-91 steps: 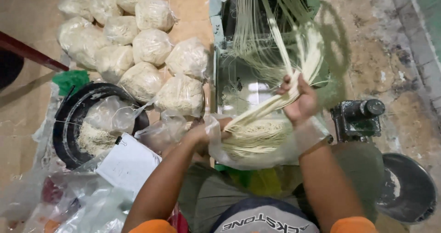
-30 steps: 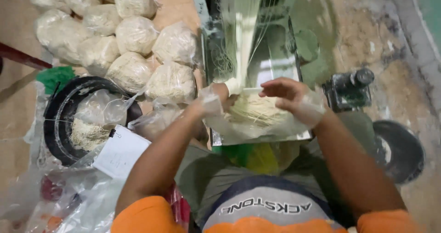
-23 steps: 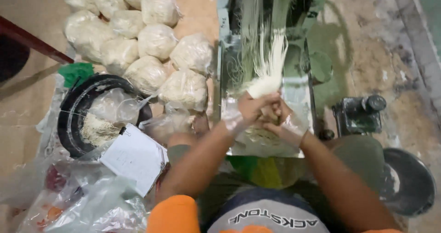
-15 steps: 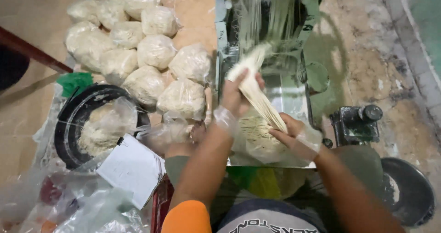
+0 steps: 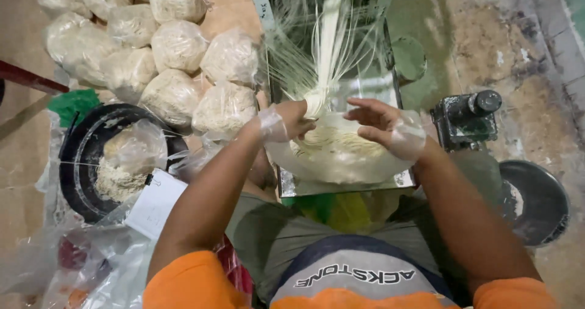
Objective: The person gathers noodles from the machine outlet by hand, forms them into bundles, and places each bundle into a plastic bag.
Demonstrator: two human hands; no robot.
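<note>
Pale noodle strands (image 5: 329, 41) hang down from a green machine (image 5: 390, 35) onto a metal tray (image 5: 292, 184). My left hand (image 5: 286, 119), in a thin clear glove, is closed around the lower end of the strand bundle. My right hand (image 5: 381, 121), also gloved, hovers with fingers spread just right of the bundle. Below both hands a clear plastic bag (image 5: 335, 159) holds a coil of noodles.
Several filled bags of noodles (image 5: 177, 65) are piled on the floor at the left. A black bowl (image 5: 82, 163) with a bag of crumbs and a white paper (image 5: 155, 202) lie nearer. A small motor (image 5: 466, 117) and a round metal pan (image 5: 536, 202) stand at the right.
My left hand dropped from a raised hold on the strands to the bundle's lower end over the bag. My right hand came up out of the bag and opened.
</note>
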